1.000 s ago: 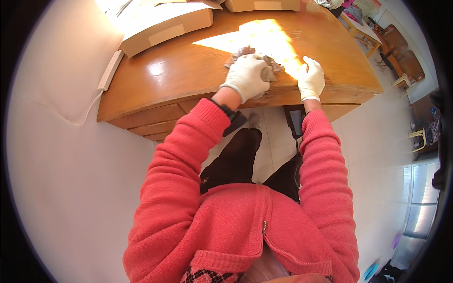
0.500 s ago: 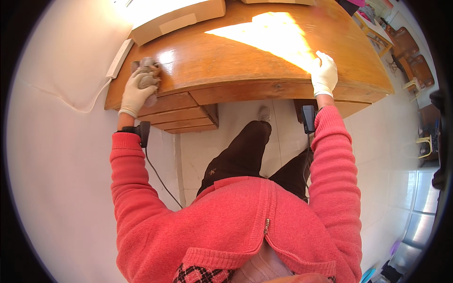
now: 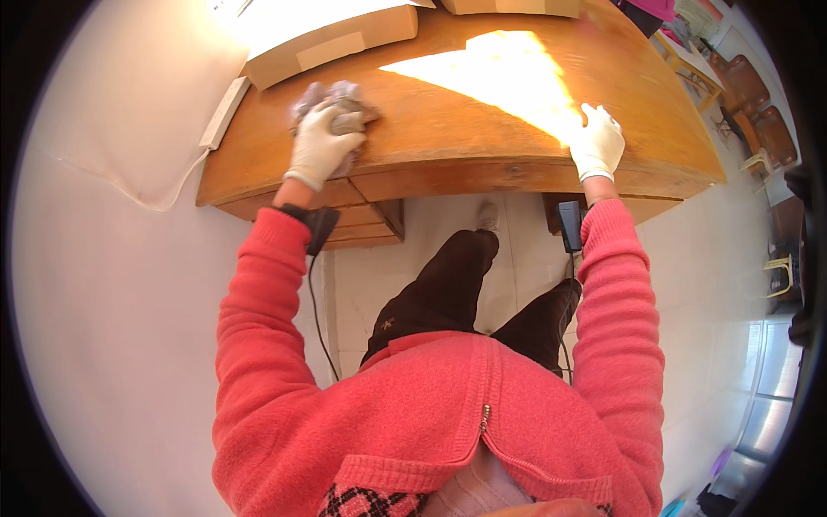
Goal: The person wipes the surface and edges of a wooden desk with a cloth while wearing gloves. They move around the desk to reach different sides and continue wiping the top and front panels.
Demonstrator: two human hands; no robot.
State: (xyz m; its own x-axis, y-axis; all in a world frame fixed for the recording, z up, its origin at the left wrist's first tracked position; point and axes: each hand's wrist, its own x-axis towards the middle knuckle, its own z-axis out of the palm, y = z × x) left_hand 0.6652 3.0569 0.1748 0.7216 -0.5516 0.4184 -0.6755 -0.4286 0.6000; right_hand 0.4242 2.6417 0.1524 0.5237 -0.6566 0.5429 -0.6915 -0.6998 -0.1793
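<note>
While the left hand (image 3: 320, 145) presses a crumpled grey cloth (image 3: 338, 96) onto the wooden desk (image 3: 465, 129), the right hand (image 3: 596, 142) rests flat near the front edge

As I see it, this is the wiping step, worked at the desk's left end: the gloved fingers are curled down over the cloth, closed on it loosely with the rag bunched under the palm and poking out beyond the fingertips, just short of a cardboard box (image 3: 332, 39) lying at the back. The right glove holds nothing, its fingers spread open and laid on the wood beside the bright patch of sunlight (image 3: 500, 73), seemingly as a brace. The next stroke, to my eye, calls for steady downward pressure and a sweep that keeps clear of the box's corner and the desk's left rim
</note>
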